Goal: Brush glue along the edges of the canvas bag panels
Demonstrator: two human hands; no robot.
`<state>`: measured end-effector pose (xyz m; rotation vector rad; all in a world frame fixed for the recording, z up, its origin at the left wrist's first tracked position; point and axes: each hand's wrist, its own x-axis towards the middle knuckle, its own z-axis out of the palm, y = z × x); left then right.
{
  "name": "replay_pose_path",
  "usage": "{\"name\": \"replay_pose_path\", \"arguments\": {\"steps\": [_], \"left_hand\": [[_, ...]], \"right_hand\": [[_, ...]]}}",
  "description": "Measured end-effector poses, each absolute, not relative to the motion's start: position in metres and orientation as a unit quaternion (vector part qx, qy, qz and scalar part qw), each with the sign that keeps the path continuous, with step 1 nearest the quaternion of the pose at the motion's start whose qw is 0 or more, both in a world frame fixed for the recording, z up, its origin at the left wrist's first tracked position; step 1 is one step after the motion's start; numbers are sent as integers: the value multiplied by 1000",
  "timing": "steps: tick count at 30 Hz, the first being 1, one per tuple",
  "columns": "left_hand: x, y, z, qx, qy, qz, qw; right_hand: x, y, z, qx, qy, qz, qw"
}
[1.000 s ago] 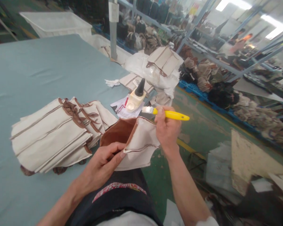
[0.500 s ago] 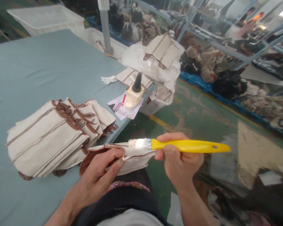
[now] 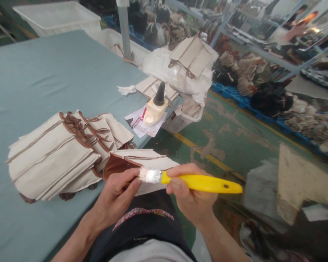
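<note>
My right hand (image 3: pixel 192 193) is closed around the yellow handle of a paintbrush (image 3: pixel 205 183), whose bristles point left. The bristle tip is right at the fingertips of my left hand (image 3: pixel 123 193); whether it touches the fabric there is hard to tell. My left thumb and fingers pinch the edge of a cream fabric piece (image 3: pixel 142 155) with brown lining, which gapes at its left end. The piece lies over my lap by the table edge. Left of it, a stack of similar cream pieces with brown trim (image 3: pixel 54 156) rests on the table.
A cream container with a black cone (image 3: pixel 160 96) and a red pen (image 3: pixel 144 112) lie on papers at the corner of the blue-green table (image 3: pixel 51 76). A stuffed white bin (image 3: pixel 187 118) stands beyond. Fabric heaps (image 3: pixel 243 69) line the back right.
The brush has moved left and slightly down, its bristles now at my left fingertips. The fabric piece has tipped, showing more of its brown inside and its far panel.
</note>
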<state>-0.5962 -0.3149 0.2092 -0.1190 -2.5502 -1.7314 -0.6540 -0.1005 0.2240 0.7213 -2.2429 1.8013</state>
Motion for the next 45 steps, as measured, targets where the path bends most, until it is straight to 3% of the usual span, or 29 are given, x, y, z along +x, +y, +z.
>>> {"name": "replay_pose_path", "arguments": {"steps": [8, 13, 17, 28, 35, 39, 45], "left_hand": [[-602, -306, 202, 14, -786, -616, 47], [-606, -307, 204, 106, -697, -709, -19], [-610, -310, 208, 146, -603, -781, -80], [-617, -298, 232, 132, -456, -864, -169], [-622, -295, 234, 140, -434, -872, -177], [-624, -294, 236, 136, -428, -875, -180], [-633, -292, 238, 136, -434, -875, -166]], "right_hand": [[-671, -116, 222, 168, -698, 688, 105], [-685, -111, 230, 114, -667, 723, 137], [-679, -102, 230, 188, -653, 724, 120], [-690, -97, 241, 397, -697, 547, 238], [-695, -94, 241, 412, -693, 537, 248], [-698, -91, 233, 316, -741, 522, 281], [-706, -108, 216, 291, -798, 484, 211]]}}
